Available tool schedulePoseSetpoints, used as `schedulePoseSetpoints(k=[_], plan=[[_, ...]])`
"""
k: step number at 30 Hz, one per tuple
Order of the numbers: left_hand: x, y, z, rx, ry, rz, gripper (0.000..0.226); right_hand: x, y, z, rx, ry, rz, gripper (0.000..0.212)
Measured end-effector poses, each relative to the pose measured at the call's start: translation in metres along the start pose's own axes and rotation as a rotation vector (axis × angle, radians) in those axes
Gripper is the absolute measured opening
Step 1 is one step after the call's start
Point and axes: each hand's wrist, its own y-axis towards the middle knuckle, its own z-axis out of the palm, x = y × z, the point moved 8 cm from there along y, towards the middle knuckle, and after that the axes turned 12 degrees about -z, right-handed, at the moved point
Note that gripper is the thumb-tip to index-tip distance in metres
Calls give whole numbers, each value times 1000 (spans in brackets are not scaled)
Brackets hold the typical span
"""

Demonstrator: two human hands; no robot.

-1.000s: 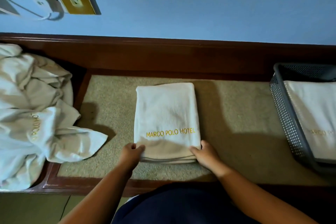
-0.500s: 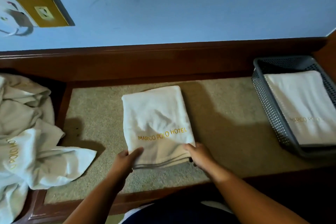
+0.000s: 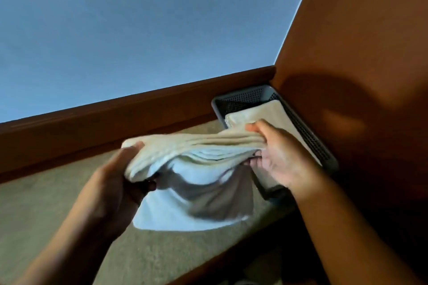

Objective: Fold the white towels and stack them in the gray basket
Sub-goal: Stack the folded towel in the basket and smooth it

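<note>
A folded white towel (image 3: 196, 143) is held over the bench (image 3: 46, 203), its ends clamped in the grip of the left hand (image 3: 115, 176) and right hand (image 3: 280, 152), beside the gray basket (image 3: 231, 99).

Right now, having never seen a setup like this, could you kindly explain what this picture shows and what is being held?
There is no machine here: a person works with bare hands, and the picture comes from a camera worn on their head, looking down. The left hand and the right hand each keep a grip on one end of a folded white cloth towel, held up over the beige speckled surface. In the corner to the right stands a gray perforated plastic basket with a second folded white towel already inside.
</note>
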Motion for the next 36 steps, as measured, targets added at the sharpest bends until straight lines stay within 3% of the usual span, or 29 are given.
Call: schedulePoseSetpoints(k=[2, 5, 9, 11, 13, 16, 17, 19, 24, 27, 31, 33, 36], plan=[[-27, 12, 53, 48, 12, 110, 10, 58, 18, -37, -25, 73, -153, 22], [-52, 24, 134, 182, 6, 243, 20, 126, 41, -92, -56, 219, -363, 21], [-30, 54, 201, 171, 84, 275, 15, 131, 78, -171, -172, 217, -431, 24], [6, 78, 210, 104, 177, 232, 15, 90, 99, -208, -262, 151, -347, 21], [69, 110, 206, 42, 299, 90, 18, 24, 115, -251, -358, -4, -148, 14], [194, 147, 172, 45, 680, -337, 33, -89, 116, -306, -317, -499, 232, 24], [225, 152, 158, 69, 802, -441, 35, -112, 115, -324, -310, -689, 284, 32], [248, 164, 130, 14, 954, -452, 36, -127, 115, -344, -376, -886, 243, 43], [194, 187, 115, -247, 1090, -101, 21, -95, 149, -306, -340, -1067, -145, 36], [170, 207, 143, -245, 1166, 58, 14, -86, 188, -261, -118, -1136, -332, 40], [139, 265, 169, -300, 1174, 195, 55, -83, 232, -223, 70, -1221, -453, 48], [122, 301, 168, -361, 1171, 160, 70, -79, 242, -212, 81, -1207, -477, 52], [115, 345, 161, -408, 1329, -63, 78, -83, 251, -205, 131, -1221, -458, 55]])
